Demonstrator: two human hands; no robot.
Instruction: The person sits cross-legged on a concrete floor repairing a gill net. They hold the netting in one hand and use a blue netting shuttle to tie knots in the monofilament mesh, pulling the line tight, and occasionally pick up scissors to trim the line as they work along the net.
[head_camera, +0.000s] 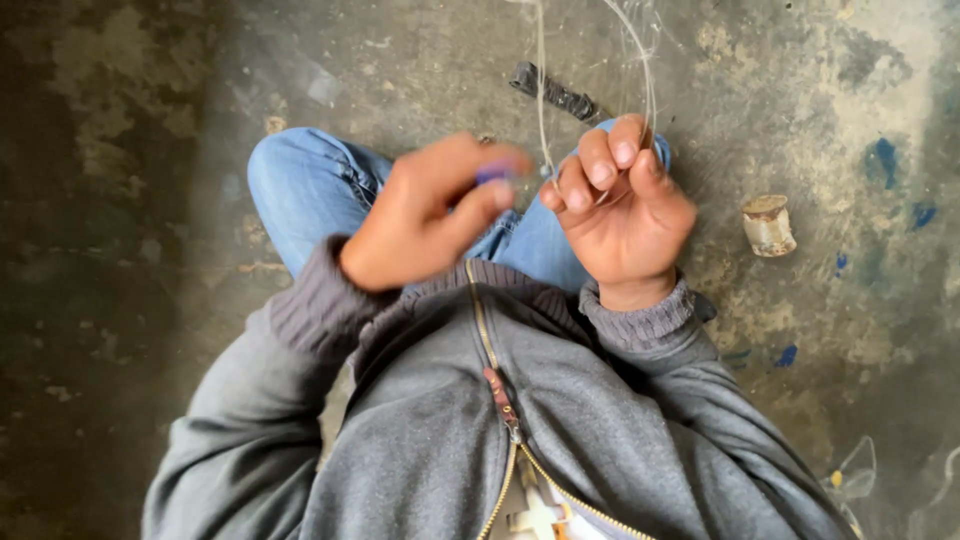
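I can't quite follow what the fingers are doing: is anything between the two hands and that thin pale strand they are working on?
Nothing visible. The right hand already pinches the thin pale strand, which runs up out of view. The left hand, blurred, holds a small purple-blue object right beside it.

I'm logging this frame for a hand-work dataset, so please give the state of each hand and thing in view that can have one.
left hand: blurred, fingers pinched on a small purple thing
small purple thing: held at the fingertips, too blurred to identify
right hand: fingers curled around thin clear strands
thin clear strands: held, running up out of view
jacket zip: partly open
small cylinder: lying on the floor, untouched
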